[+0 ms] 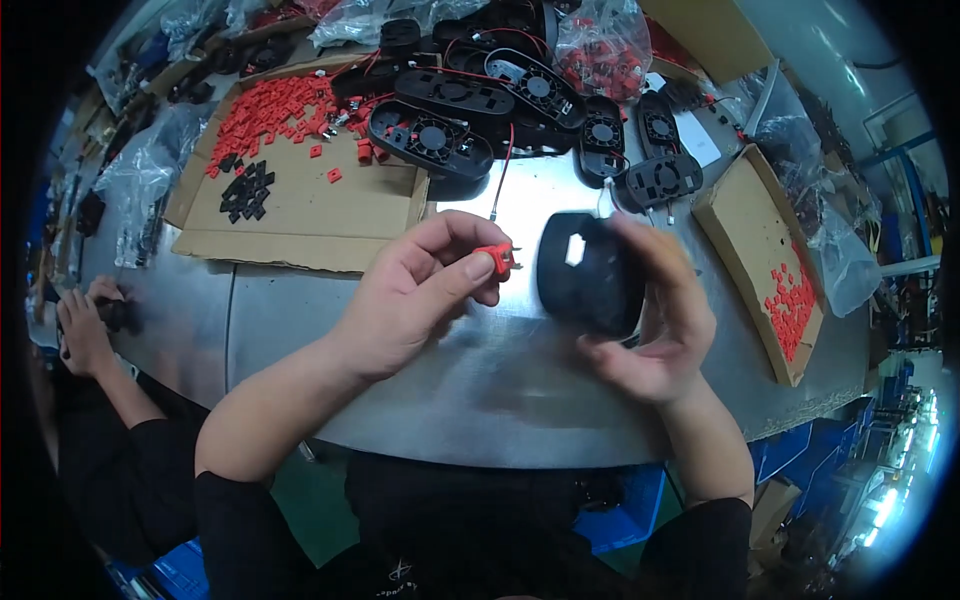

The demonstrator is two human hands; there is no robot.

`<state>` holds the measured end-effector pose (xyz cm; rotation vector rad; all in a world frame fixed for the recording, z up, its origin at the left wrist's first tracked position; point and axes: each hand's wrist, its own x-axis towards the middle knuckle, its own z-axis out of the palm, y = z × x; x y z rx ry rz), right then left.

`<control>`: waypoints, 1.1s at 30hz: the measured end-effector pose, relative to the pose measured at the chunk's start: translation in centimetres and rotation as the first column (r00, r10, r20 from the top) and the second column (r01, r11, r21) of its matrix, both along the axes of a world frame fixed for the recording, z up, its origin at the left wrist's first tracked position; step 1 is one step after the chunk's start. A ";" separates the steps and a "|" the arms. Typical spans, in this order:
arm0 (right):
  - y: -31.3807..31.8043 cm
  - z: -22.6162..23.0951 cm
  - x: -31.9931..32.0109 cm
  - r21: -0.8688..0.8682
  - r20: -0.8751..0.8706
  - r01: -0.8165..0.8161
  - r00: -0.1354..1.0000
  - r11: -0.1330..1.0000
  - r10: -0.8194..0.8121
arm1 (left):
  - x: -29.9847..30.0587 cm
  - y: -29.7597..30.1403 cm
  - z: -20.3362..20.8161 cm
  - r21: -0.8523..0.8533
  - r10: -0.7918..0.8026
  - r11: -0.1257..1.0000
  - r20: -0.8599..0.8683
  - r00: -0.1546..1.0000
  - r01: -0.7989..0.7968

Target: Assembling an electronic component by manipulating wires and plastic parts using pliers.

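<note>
Between the thumb and fingers of my left hand (pixel 415 285) is a small red plug connector (pixel 497 260), its metal prongs pointing right. My right hand (pixel 665 320) grips a black plastic housing (pixel 592 285) with a pale cut-out in its upper part; hand and housing are blurred by motion. The connector and the housing are a short gap apart above the metal table (pixel 450 400). Beyond them lie several black housings with round fan grilles, such as one housing (pixel 432 140), with red and black wires running among them.
At the left, a shallow cardboard tray (pixel 300 250) holds red parts and some black pieces (pixel 247 190). Another cardboard tray (pixel 740 205) with small red parts stands right. A clear bag of red parts (pixel 603 55) sits behind. A co-worker's hand (pixel 85 330) is at far left.
</note>
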<state>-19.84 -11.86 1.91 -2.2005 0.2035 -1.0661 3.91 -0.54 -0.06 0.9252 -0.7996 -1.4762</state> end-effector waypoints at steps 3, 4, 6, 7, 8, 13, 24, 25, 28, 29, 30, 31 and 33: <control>0.0 0.8 0.7 -0.242 -0.096 -0.009 0.995 0.970 -0.015 | 0.3 0.3 0.0 0.067 -0.101 0.992 -0.128 0.987 0.110; 0.3 1.0 1.0 -0.278 -0.100 0.020 0.994 0.960 -0.050 | 0.3 0.3 0.0 0.064 -0.149 0.984 -0.200 0.968 0.165; 0.4 0.7 1.1 -0.279 -0.097 0.019 0.994 0.960 -0.048 | 0.5 0.3 -0.2 0.048 -0.172 0.981 -0.209 0.963 0.186; 0.4 0.6 1.1 -0.282 -0.095 0.017 0.994 0.959 -0.046 | 0.6 0.3 -0.2 0.031 -0.195 0.978 -0.217 0.956 0.206; 0.4 0.6 1.1 -0.282 -0.096 0.019 0.994 0.959 -0.048 | 0.6 0.3 -0.2 0.031 -0.197 0.977 -0.218 0.956 0.209; 0.7 0.8 1.1 -0.249 -0.119 0.051 0.989 0.967 -0.083 | 0.6 0.1 -0.9 0.024 -0.168 0.983 -0.265 0.950 0.180; 0.8 0.6 1.3 -0.233 -0.153 0.030 0.986 0.972 -0.067 | 1.0 -0.3 -1.2 -0.048 -0.234 0.972 -0.249 0.940 0.229; 0.7 0.5 1.3 -0.209 -0.158 0.025 0.986 0.978 -0.059 | 1.0 -0.3 -1.2 -0.051 -0.232 0.973 -0.239 0.943 0.227; 0.6 0.8 1.1 -0.185 -0.199 0.016 0.978 0.983 -0.054 | 0.7 -0.3 -1.1 -0.035 -0.159 0.987 -0.197 0.968 0.155; 0.5 1.0 0.9 -0.185 -0.200 0.017 0.978 0.983 -0.054 | 0.8 -0.3 -1.1 -0.035 -0.159 0.987 -0.197 0.967 0.155; 0.4 1.3 0.6 -0.167 -0.282 0.009 0.958 0.986 -0.056 | 0.9 -0.2 -1.0 -0.005 -0.124 0.992 -0.118 0.985 0.124; 0.4 1.3 0.5 -0.147 -0.363 0.002 0.930 0.989 -0.056 | 1.0 -0.2 -1.0 0.022 -0.089 0.996 -0.038 0.995 0.090; 0.4 1.2 0.5 -0.129 -0.377 -0.010 0.925 0.992 -0.039 | 1.5 -0.5 -0.7 0.097 -0.110 0.989 -0.029 0.994 0.112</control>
